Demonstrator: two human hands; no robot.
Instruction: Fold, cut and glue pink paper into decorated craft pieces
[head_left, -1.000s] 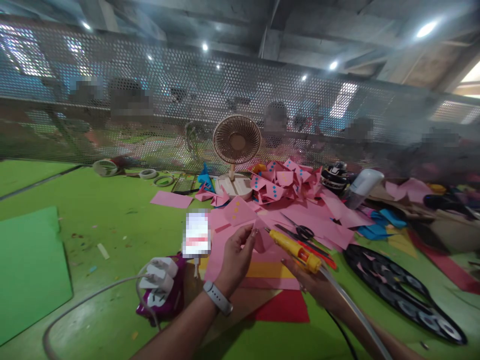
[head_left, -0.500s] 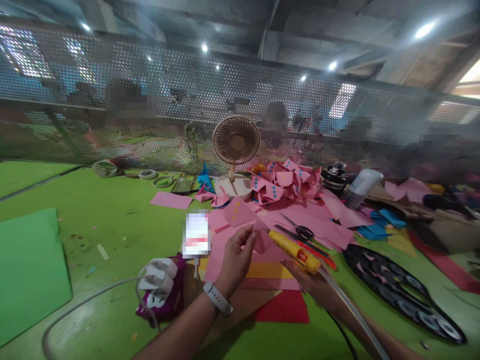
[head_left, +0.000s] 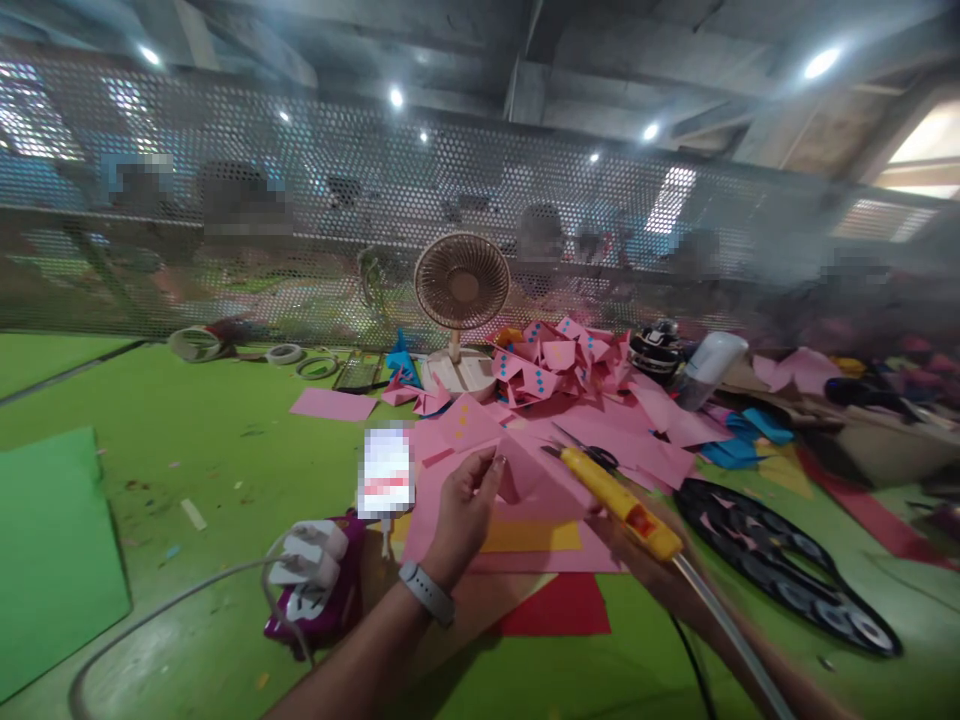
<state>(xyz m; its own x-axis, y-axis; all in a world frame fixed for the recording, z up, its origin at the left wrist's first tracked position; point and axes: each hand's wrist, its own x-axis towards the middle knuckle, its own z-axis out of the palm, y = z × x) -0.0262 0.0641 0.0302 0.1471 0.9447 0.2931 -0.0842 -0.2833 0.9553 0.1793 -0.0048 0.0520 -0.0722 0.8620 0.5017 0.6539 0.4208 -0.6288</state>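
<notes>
My left hand (head_left: 466, 505), with a grey watch on its wrist, pinches the edge of a folded pink paper (head_left: 514, 478) between thumb and fingers. To its right, my right hand (head_left: 634, 550) is wrapped round a yellow hot glue gun (head_left: 619, 505), partly hidden behind it. The gun's nozzle points left and stands a little apart from the folded paper. Beneath both hands lie pink sheets (head_left: 442, 515), a yellow strip (head_left: 529, 537) and a red sheet (head_left: 559, 608). Dark-handled scissors (head_left: 600, 457) rest behind the gun.
A fan (head_left: 461, 285) stands at the back beside a heap of folded pink paper pieces (head_left: 562, 355). At left are a phone (head_left: 386, 475) and a purple power strip (head_left: 315, 585) with plugs. A black palette-shaped tray (head_left: 795, 570) lies at right. The gun's cord trails towards me.
The glue gun has drawn back to the right, away from the folded pink paper. My left hand keeps its pinch. The whole view has shifted slightly.
</notes>
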